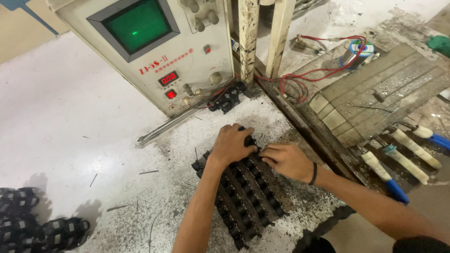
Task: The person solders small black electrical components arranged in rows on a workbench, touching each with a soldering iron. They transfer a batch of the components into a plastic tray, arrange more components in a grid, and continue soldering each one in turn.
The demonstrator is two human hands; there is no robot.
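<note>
Both hands are pressing down on a flat black tray of small dark cylindrical parts set in rows (246,197), which is lying on the grimy white bench (70,117) directly under them. The left hand (231,145) is curling its fingers over the tray's far edge, gripping it, while the right hand (287,160), wearing a black wristband (313,174), is resting its fingertips on the rows just beside it. Beyond the hands a cream test instrument with a green screen (145,51) is standing.
</note>
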